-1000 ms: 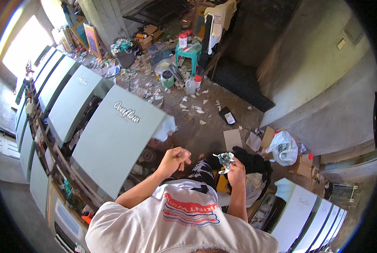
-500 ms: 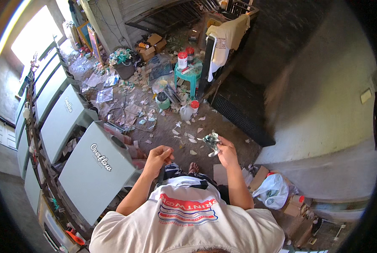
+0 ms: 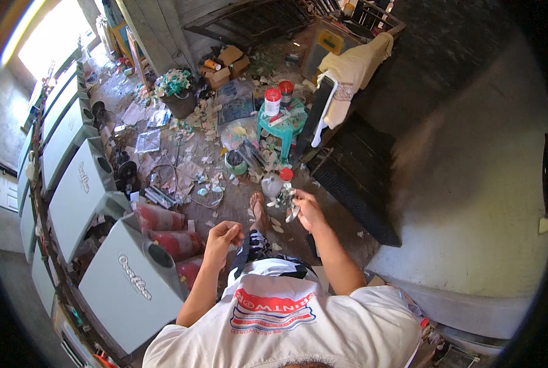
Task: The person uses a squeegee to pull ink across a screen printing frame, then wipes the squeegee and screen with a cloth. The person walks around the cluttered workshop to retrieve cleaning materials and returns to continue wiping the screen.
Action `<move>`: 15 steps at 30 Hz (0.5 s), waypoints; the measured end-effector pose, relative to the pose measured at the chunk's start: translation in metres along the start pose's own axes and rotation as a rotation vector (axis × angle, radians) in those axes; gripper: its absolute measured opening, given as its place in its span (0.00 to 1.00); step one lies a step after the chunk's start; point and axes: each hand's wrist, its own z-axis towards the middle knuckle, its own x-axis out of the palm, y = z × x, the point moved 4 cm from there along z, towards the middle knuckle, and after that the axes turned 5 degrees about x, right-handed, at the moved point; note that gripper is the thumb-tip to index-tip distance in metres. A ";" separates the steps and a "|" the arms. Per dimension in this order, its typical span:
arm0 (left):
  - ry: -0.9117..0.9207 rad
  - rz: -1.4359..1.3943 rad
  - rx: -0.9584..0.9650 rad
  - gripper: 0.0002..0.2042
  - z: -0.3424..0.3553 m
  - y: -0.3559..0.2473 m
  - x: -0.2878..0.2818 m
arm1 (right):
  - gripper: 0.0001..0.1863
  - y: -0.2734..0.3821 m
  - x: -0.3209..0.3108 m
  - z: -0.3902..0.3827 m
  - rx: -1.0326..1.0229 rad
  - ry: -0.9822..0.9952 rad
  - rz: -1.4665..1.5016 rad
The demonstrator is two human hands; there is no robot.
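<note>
My right hand pinches a crumpled white wad with dark stains, cloth or paper, held out ahead of my body. The wad hangs in loose folds over the littered floor. To the left, my left hand is raised with its fingers curled together, and I cannot see whether anything is in them. The closest of a row of pale grey panels with dark lettering slants up beside my left forearm. My bare foot is on the floor between the hands.
A turquoise stool ahead carries red-lidded jars. By it stand a whitish jug and a green tub. Paper scraps litter the floor. A black slatted piece stands on the right, and a bin brims with crumpled waste.
My view has shifted forward and to the right. My right hand has moved left and slightly up in the picture with the wad. My foot has come forward; the left hand stays curled.
</note>
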 end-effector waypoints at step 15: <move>-0.151 -0.038 -0.140 0.08 0.355 -0.085 -0.050 | 0.22 0.211 0.030 0.555 -0.448 -0.357 -1.341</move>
